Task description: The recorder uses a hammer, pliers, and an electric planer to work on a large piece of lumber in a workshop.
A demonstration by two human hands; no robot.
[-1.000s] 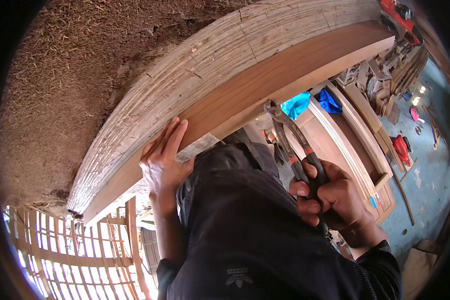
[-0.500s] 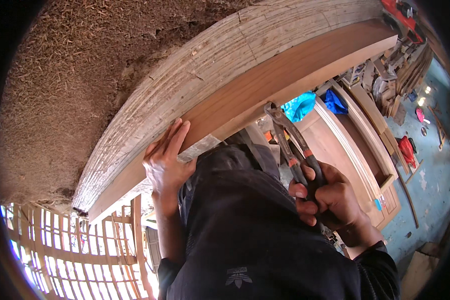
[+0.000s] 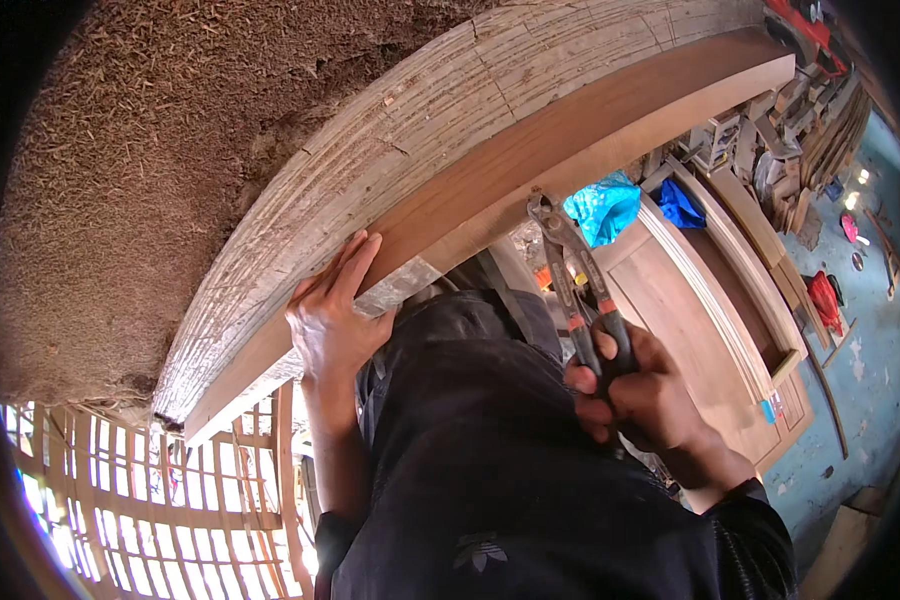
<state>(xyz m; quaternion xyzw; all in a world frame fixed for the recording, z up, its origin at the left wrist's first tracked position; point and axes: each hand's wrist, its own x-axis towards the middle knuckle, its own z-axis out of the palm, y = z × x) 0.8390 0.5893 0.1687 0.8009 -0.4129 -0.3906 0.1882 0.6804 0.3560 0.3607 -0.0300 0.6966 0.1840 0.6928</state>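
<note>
A long brown wooden board (image 3: 570, 135) slants across the view, from lower left to upper right. My left hand (image 3: 335, 310) grips it at the near edge, fingers laid over the brown face and thumb on the near side. In my right hand (image 3: 635, 390) is a pair of pincers (image 3: 580, 262) with dark handles and reddish bands, its fingers wrapped round both handles. The pincers' head is up against the board's near edge, by a small dark spot. Whether the jaws grip anything there is too small to tell.
Behind the board runs a worn, grooved pale timber (image 3: 390, 130), with wood shavings (image 3: 150, 190) beyond. To the right are a wooden panel (image 3: 680, 300), a bright blue bag (image 3: 603, 208), stacked scrap wood (image 3: 820, 130) and a blue floor (image 3: 850, 370). A slatted lattice (image 3: 160, 490) stands lower left.
My right hand and the pincers have shifted slightly up and left, bringing the head closer against the board's edge. My left hand keeps its place on the board.
</note>
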